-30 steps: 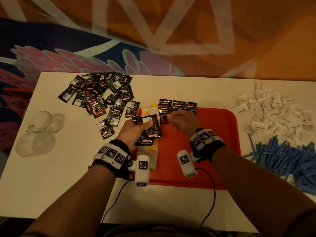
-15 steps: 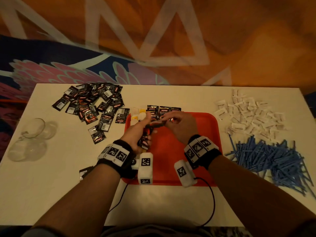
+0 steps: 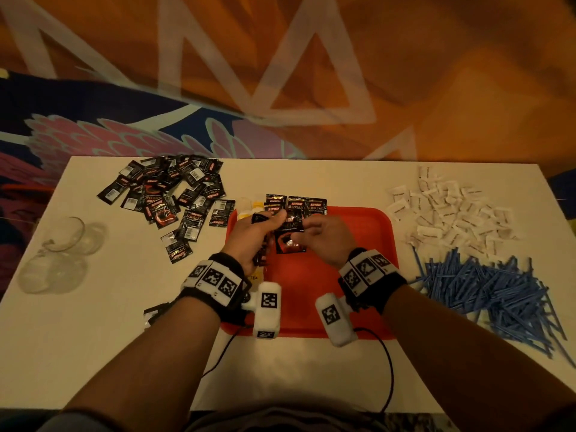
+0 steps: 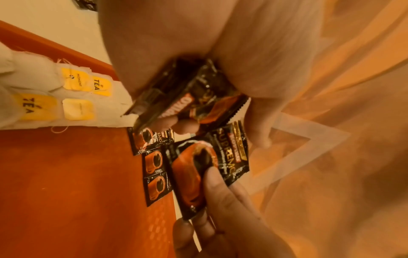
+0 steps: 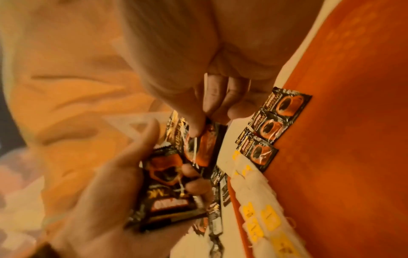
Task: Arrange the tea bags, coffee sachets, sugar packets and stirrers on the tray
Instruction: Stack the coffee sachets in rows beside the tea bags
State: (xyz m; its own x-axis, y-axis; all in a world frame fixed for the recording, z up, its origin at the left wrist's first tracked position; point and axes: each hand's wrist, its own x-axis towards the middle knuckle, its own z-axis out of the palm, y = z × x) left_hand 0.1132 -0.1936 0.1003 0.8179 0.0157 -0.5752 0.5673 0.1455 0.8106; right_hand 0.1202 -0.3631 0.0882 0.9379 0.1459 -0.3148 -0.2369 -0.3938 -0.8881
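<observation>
From the head view, both hands meet over the red tray (image 3: 358,275) near its far edge: the left hand (image 3: 252,235) grips a stack of sachets (image 3: 260,244), and the right hand (image 3: 324,241) pinches one sachet (image 3: 288,241). A loose sachet pile (image 3: 174,194) lies at the table's far left, sugar packets (image 3: 452,213) and blue stirrers (image 3: 486,288) along the right edge, and glass cups (image 3: 56,254) at the left edge. The left wrist view shows tea bags (image 4: 55,97) lining the tray's left edge beside three laid sachets (image 4: 154,165); the right wrist view shows thumb and fingers (image 5: 196,125) closed on the single sachet's edge.

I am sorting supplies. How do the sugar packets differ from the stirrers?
The sugar packets are white, flat and short; the stirrers are blue, thin and long. The packets lie farther from the person, the stirrers nearer. Both are loose piles on the table, right of the red tray, not on it.
</observation>
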